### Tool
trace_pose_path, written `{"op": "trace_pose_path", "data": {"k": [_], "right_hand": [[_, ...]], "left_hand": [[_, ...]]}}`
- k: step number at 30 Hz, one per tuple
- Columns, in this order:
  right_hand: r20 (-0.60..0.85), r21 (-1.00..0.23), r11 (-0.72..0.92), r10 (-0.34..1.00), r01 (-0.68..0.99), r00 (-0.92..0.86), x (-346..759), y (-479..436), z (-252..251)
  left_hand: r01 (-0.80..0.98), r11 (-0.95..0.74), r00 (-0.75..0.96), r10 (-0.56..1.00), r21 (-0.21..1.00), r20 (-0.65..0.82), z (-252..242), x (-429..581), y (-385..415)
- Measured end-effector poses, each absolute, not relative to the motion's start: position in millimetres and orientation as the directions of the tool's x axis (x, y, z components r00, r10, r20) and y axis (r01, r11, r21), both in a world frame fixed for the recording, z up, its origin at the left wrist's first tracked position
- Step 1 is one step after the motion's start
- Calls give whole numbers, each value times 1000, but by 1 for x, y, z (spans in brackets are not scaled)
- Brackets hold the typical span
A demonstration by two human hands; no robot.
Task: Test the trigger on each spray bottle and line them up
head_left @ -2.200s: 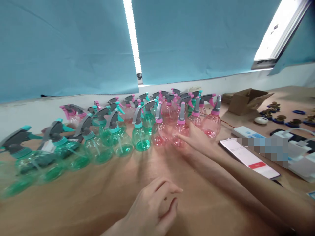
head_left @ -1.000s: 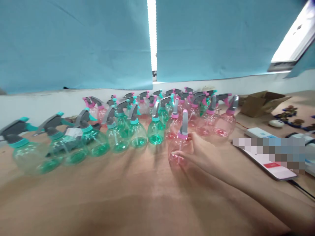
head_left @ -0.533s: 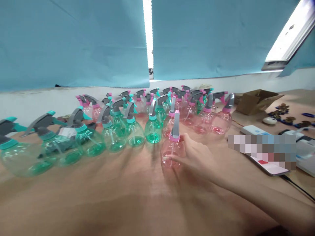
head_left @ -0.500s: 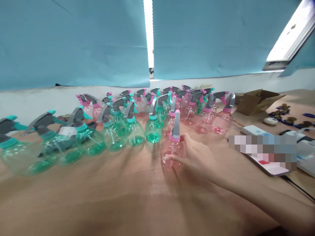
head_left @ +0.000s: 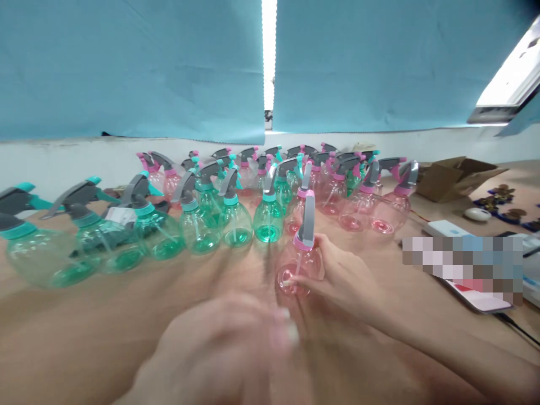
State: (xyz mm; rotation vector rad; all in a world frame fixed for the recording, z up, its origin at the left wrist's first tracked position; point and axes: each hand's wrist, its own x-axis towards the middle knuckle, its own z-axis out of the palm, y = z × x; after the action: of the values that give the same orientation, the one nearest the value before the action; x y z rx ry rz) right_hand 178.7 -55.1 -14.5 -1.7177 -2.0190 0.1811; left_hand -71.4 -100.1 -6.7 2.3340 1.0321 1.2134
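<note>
A clear pink spray bottle with a grey trigger and pink collar stands at the middle of the table, leaning slightly. My right hand is closed round its right side, the thumb across the lower front. Nearer the camera, my left hand is smeared by motion below and left of that bottle; what its fingers do is unclear. A row of green spray bottles runs to the left. Several pink spray bottles stand behind and to the right.
On the right lie a phone with a cable, an open cardboard box, a white mouse and metal pieces on blue rings. Blue sheeting hangs over the wall behind the bare wooden table.
My left hand has come into view from the bottom. My right hand still grips the pink bottle, whose top now tilts a little to the right. The whole view has shifted slightly.
</note>
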Motion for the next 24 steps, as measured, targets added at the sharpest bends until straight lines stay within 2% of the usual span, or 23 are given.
{"op": "trace_pose_path", "data": {"k": [2, 5, 10, 16, 24], "right_hand": [[273, -419, 227, 955, 879, -117, 176, -57, -13], [276, -452, 283, 946, 846, -169, 171, -61, -11], [303, -486, 331, 932, 809, -199, 162, -66, -13], [319, -513, 378, 917, 771, -238, 148, -73, -22], [415, -478, 510, 849, 715, -328, 138, -73, -30]], "left_hand": [[424, -770, 411, 632, 476, 656, 10, -55, -71], [447, -721, 396, 690, 529, 606, 16, -42, -38], [428, -683, 492, 726, 592, 482, 4, -33, -26], [375, -544, 512, 797, 751, 321, 8, -12, -27], [326, -605, 525, 755, 727, 393, 22, -7, -28]]}}
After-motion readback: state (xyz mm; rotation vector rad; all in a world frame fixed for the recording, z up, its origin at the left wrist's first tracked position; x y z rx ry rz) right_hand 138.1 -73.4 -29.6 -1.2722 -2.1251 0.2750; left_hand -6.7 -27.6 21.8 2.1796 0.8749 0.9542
